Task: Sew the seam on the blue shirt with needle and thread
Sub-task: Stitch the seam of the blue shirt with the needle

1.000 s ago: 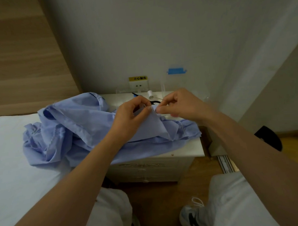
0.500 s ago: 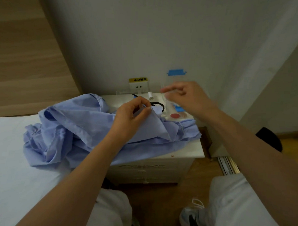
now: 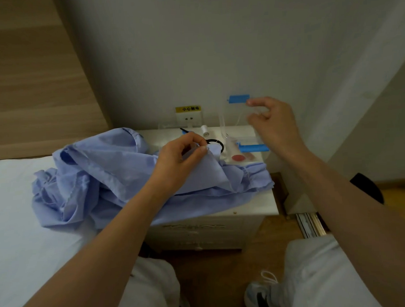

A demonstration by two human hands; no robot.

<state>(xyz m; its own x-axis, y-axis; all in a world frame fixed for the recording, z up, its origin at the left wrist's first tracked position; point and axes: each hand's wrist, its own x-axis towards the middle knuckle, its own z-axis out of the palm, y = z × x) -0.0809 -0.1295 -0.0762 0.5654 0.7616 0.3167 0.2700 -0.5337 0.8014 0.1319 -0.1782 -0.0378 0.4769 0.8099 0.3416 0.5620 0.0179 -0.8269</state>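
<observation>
Pinching a fold of the blue shirt (image 3: 105, 170), which spills from bed (image 3: 16, 228) onto nightstand (image 3: 256, 204), our left hand (image 3: 183, 154) sits low. Our right hand (image 3: 271, 121), held higher, curls its fingers on a pale thread (image 3: 241, 116). We read the yellow label (image 3: 190, 108): 小心触电.

Bare forearms (image 3: 108, 248), pale grey trousers (image 3: 316, 275), a white sneaker (image 3: 259, 297) with black marking and white laces (image 3: 269, 276).

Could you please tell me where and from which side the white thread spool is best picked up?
I would pinch the white thread spool across its round sides from above: it stands upright on the nightstand, and the left hand and blue shirt crowd its front.
</observation>
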